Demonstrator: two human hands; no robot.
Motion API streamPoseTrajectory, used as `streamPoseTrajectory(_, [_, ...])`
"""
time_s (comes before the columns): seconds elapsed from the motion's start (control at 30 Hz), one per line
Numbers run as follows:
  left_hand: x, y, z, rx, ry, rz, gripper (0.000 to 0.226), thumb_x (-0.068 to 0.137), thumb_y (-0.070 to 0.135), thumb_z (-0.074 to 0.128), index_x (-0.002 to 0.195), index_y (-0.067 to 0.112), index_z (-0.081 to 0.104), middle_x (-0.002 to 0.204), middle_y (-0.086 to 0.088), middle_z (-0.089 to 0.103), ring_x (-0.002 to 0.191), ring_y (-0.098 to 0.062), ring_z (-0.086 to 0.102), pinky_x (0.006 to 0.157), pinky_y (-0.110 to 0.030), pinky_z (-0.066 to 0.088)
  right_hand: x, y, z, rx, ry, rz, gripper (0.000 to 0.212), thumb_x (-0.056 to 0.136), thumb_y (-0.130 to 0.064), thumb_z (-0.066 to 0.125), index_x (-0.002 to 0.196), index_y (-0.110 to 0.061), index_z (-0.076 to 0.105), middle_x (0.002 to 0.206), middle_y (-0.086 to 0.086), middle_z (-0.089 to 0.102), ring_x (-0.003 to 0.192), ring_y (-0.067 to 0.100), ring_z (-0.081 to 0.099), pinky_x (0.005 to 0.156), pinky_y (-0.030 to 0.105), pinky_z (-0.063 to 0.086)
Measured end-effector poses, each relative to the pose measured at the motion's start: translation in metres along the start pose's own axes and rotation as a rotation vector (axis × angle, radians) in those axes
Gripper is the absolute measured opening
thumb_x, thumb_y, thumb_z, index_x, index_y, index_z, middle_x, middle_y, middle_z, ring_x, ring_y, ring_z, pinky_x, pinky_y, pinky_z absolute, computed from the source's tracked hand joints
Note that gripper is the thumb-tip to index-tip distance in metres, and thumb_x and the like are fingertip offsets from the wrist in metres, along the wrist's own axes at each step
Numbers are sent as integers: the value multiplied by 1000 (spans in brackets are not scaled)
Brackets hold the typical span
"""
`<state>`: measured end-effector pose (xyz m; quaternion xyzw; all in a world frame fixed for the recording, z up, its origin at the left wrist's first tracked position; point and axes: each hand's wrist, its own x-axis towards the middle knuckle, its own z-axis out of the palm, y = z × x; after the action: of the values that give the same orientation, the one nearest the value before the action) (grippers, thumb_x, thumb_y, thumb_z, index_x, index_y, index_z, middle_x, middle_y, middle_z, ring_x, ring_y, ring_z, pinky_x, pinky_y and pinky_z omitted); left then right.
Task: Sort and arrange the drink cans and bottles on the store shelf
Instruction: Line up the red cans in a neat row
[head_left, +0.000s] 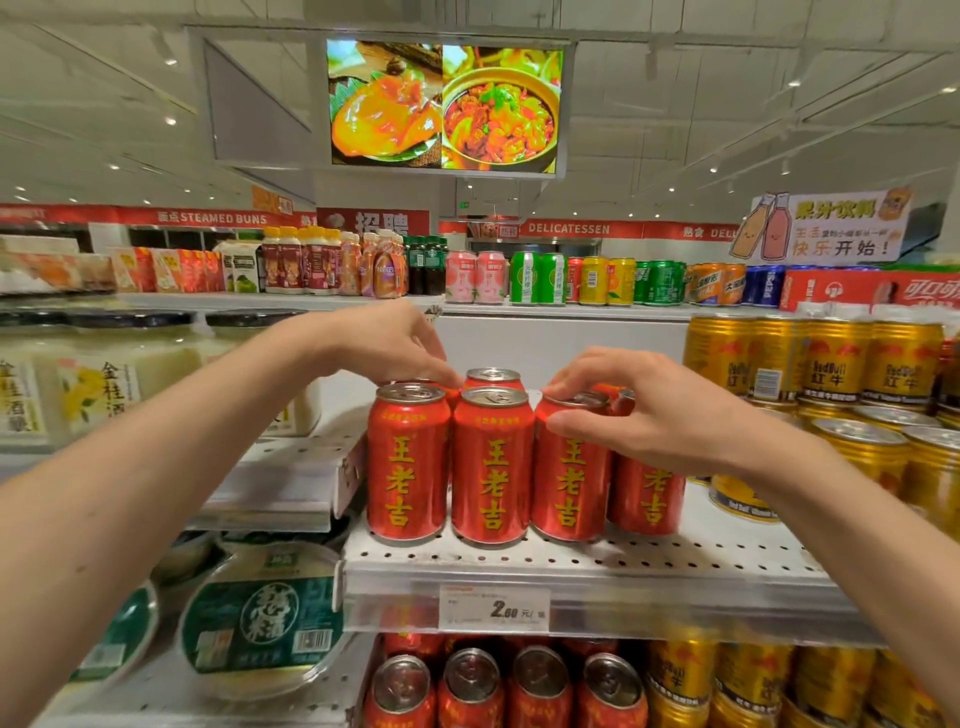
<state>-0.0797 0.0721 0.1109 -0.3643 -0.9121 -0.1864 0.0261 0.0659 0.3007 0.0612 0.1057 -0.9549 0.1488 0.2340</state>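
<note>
Far left, middle level: pale jars (104, 384) with yellow-flower labels stand in a row. Below them, round green-lidded tubs (262, 618) lie tilted on the lower shelf.

Left hand (400, 343): reaches in from the left, above the red cans. Fingers are curled downward, with the fingertips (447, 375) at the top of a can in the rear row, behind the front-left can (409, 462). That rear can is almost wholly hidden, so whether the fingers pinch it or only touch it cannot be determined.

Centre: the perforated white shelf (597, 556) carries four red cans with yellow characters along its front edge, upright and touching side by side. Order from the left: front-left can, second can (492, 467), third can (570, 473), fourth can (649, 493). At least one further can top (493, 375) shows behind them. A price tag (494, 608) reading 2.60 sits on the shelf lip directly below the second can.

Right hand (649, 410): reaches in from the right. Thumb and fingers are curled round the top rim of the third can, gripping it from above. The can stands on the shelf.

Right: gold cans (826, 364) are stacked beside the red group.

Lower level: more red cans (509, 686) with gold ones to their right
</note>
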Motion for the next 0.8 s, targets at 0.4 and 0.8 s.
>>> streamPoseTrajectory(0.4, [1,-5,-5,-134,-67,0,29,92,11,67,121,19,71,117,7,69,112,-15,62,90,-32,51,-2,0,2,14,14,11,36,86,-58,62,114,-35,70,116,-22,65,110,0,59,94,36,52])
streamPoseTrajectory(0.8, [-37,0,16,-26,76,77,61,87,65,57,136,29,59,142,8,56,123,-8,51,94,-30,37,-5,-6,-2,28,12,16,39,88,-60,58,115,-37,73,123,-23,65,112,-1,59,96,33,52])
